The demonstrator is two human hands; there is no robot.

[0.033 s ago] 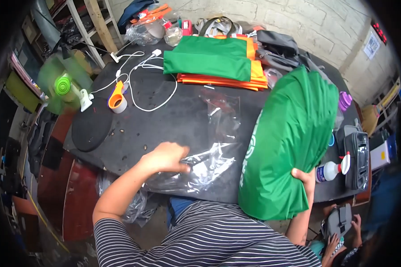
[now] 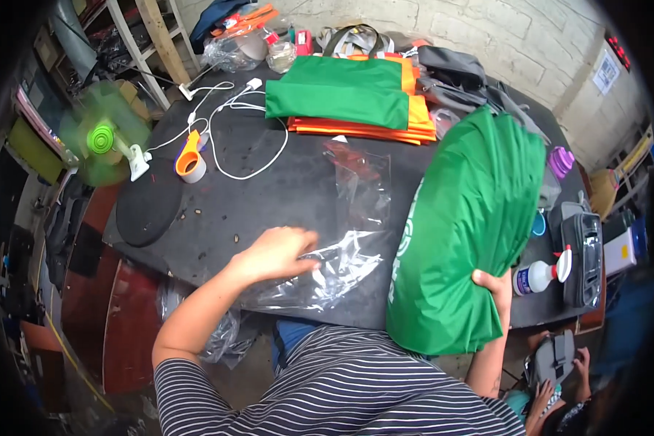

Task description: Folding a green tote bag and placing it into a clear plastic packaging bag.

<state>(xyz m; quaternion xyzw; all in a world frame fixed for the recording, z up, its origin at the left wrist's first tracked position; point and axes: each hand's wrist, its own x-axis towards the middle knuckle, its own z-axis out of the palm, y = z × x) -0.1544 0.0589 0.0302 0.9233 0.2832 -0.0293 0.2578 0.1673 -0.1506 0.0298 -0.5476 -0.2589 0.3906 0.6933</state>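
A clear plastic bag [image 2: 363,196] lies flat on the table, its near part crumpled and shiny. My left hand [image 2: 282,253] is at that crumpled part, fingers curled and thumb below, closed on the film; the exact grip is partly hidden. On the right, my right hand [image 2: 494,285] grips a thick bundle of folded green fabric bags [image 2: 469,218] by its lower right side. Only the thumb and part of that hand show; the other fingers are behind the bundle, which stands tilted with pale lettering on its left side.
Behind lies a stack of orange and green fabric bags [image 2: 341,87]. A tape dispenser [image 2: 190,163], white cable [image 2: 232,178], round black pad [image 2: 149,211] and spinning green fan [image 2: 102,138] are left. A spray bottle [image 2: 538,278] and grey case [image 2: 583,254] stand right. Another person's hands [image 2: 543,398] hold a grey bag.
My left hand has shifted slightly right and up over the plastic, its fingertips a little more apart. The green bundle has moved slightly left in my right hand.
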